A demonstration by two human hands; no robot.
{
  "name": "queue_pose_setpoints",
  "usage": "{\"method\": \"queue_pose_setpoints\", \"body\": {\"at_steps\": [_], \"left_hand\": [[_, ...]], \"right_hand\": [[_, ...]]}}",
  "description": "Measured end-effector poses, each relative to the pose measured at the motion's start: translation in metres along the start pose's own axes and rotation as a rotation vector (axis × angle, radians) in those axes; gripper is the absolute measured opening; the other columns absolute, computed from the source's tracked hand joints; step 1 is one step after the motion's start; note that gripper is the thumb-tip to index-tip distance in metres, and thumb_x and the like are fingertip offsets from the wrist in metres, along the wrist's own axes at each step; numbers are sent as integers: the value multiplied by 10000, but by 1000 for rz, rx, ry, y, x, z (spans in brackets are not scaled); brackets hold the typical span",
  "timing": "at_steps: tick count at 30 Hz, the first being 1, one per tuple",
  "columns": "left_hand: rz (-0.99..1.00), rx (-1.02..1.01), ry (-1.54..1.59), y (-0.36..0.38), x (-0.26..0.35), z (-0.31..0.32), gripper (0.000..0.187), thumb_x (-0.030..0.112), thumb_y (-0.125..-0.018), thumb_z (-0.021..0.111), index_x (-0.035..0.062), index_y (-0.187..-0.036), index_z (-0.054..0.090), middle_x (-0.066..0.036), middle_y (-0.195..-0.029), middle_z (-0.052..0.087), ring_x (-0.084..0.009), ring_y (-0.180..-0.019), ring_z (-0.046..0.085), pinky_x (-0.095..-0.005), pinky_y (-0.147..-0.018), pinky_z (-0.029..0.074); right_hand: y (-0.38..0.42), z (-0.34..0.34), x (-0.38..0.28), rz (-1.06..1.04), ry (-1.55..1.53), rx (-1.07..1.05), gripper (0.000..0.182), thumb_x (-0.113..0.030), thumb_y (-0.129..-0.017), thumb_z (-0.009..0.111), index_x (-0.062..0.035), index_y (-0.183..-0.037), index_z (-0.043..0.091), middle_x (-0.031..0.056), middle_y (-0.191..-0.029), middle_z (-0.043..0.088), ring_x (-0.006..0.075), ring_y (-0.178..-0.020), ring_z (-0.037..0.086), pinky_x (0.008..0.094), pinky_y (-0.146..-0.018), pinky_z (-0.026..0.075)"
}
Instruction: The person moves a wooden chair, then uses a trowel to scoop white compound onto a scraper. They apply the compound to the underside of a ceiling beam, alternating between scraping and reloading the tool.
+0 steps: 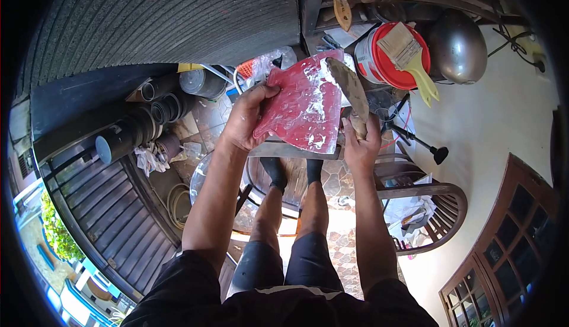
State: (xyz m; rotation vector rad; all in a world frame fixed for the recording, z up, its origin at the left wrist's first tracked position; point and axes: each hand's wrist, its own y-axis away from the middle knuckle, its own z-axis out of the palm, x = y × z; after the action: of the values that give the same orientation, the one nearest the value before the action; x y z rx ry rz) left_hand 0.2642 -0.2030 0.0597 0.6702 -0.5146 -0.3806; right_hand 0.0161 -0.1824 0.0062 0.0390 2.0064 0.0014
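My left hand (252, 116) grips the left edge of a thin red sheet (290, 105), thumb on its upper face and fingers underneath. White paste is smeared over the sheet, thickest toward its right side. Closed around the handle of a putty knife (349, 87) is my right hand (363, 146). The knife's broad blade is coated in dull residue, with white paste along its left edge. That blade overlaps the sheet's upper right corner in this view.
Below, my feet stand on a wooden surface (293, 179). A red-lidded bucket (379, 54) with a paintbrush (409, 57) on top sits upper right, beside a shiny metal ball (457, 47). A curved wooden chair (453, 208) stands right; dark pots (112, 143) lie left, under a ridged panel (166, 19).
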Motion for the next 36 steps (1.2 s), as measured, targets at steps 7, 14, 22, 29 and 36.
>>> {"method": "queue_pose_setpoints", "body": {"at_steps": [7, 14, 22, 29, 36], "left_hand": [[84, 50, 106, 0, -9, 29, 234, 95, -909, 468, -69, -1073, 500, -166, -856, 639, -202, -619, 688, -270, -487, 601], [68, 10, 15, -17, -12, 10, 219, 117, -905, 487, -74, -1007, 520, -158, -744, 643, -193, -478, 646, -239, -322, 511], [117, 125, 27, -20, -19, 17, 221, 117, -908, 464, -71, -1014, 508, -163, -766, 642, -204, -467, 643, -233, -314, 508], [-6, -72, 17, -27, -12, -2, 227, 116, -905, 466, -61, -1040, 508, -172, -828, 639, -204, -586, 684, -251, -412, 571], [235, -48, -313, -20, 12, 8, 247, 110, -926, 478, 15, -1150, 514, -87, -999, 609, -142, -840, 630, -289, -773, 540]], "right_hand": [[6, 3, 0, -122, 167, 157, 358, 41, -791, 646, 22, -1141, 571, 176, -1017, 580, 356, -932, 585, 407, -795, 468], [22, 0, 19, -88, 191, 170, 356, 38, -800, 641, 29, -1147, 565, 181, -1022, 577, 361, -927, 578, 424, -799, 460], [33, -4, 24, -104, 262, 195, 362, 36, -800, 639, 38, -1152, 559, 191, -1019, 571, 370, -904, 584, 427, -770, 474], [48, -9, 42, -93, 268, 218, 381, 28, -791, 639, 32, -1164, 559, 204, -1046, 571, 380, -928, 587, 429, -777, 481], [82, -31, 69, 107, 264, 141, 391, -37, -804, 657, 9, -1182, 567, 198, -1063, 585, 377, -952, 589, 413, -818, 475]]}}
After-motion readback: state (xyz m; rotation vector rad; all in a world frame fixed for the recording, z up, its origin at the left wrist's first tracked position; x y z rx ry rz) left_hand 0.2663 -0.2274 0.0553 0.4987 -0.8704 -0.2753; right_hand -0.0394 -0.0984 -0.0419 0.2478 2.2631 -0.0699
